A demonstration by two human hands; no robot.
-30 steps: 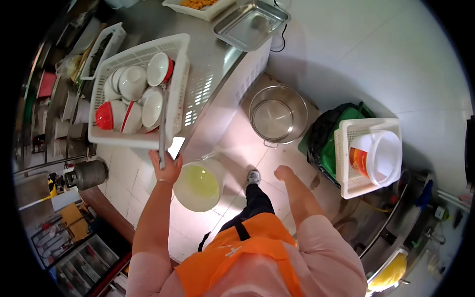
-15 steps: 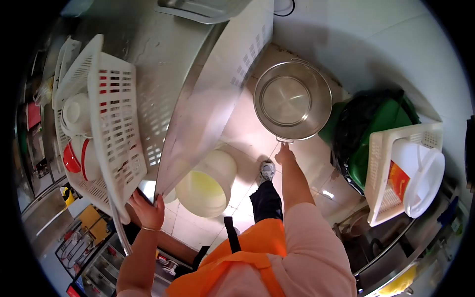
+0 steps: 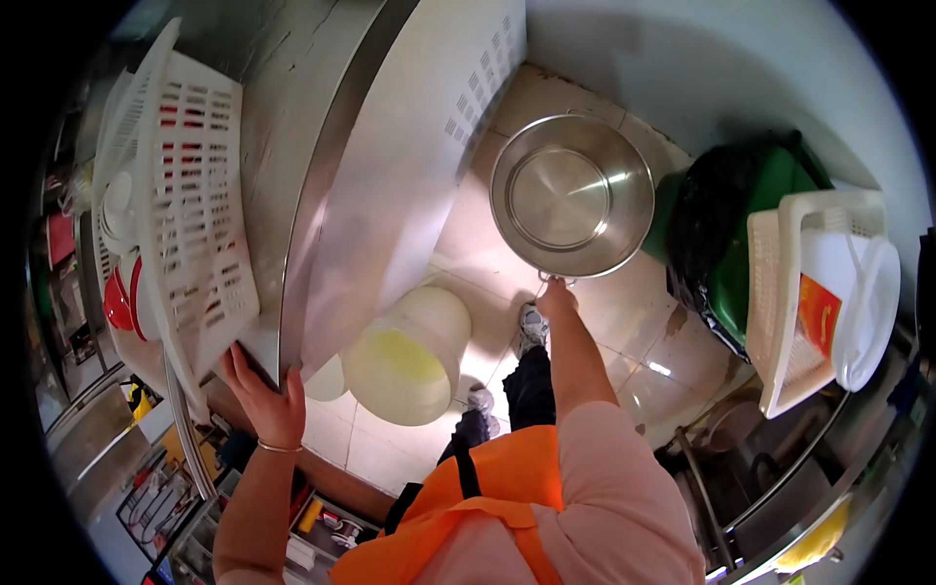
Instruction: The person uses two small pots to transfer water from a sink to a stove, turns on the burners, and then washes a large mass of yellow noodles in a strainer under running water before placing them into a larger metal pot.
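Note:
My right hand is closed on the near loop handle of a large stainless steel pot. The pot's wide mouth faces up at me, and no contents show inside; it is low, over the tiled floor. At the corner of a steel counter, my left hand lies against the edge with its fingers spread and holds nothing. Just beyond that hand, a white slotted plastic basket sits on the counter with white and red bowls behind its wall.
A whitish bucket, yellowish inside, is on the floor below the counter. To the right are a green bin with a black bag and a cream basket holding a white lidded tub. My shoe is near the pot.
The view has shifted, and the counter and left basket now appear farther left. My second shoe has come into view. My right hand still grips the pot's handle.

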